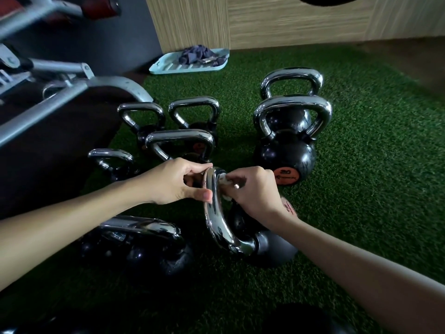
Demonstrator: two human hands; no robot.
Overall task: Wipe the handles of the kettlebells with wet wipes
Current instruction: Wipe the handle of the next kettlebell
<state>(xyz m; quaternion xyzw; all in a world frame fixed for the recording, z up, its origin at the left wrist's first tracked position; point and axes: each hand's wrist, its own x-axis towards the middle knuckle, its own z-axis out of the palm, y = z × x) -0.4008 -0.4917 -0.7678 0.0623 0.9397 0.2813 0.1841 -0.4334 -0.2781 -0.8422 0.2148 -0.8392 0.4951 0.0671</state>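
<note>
Two-handed forward reach: left grip tight round chrome handle, right grip tight on wet wipe.

light: dim, foreground dark | glare: highlights on chrome handles | edges: wide-angle bend, upper-left blur

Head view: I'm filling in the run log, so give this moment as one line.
step: wiping | left hand: grips kettlebell handle | right hand: pinches wet wipe against it | floor: green turf

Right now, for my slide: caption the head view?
The left hand grips kettlebell handle; right hand presses wet wipe on it.
</note>
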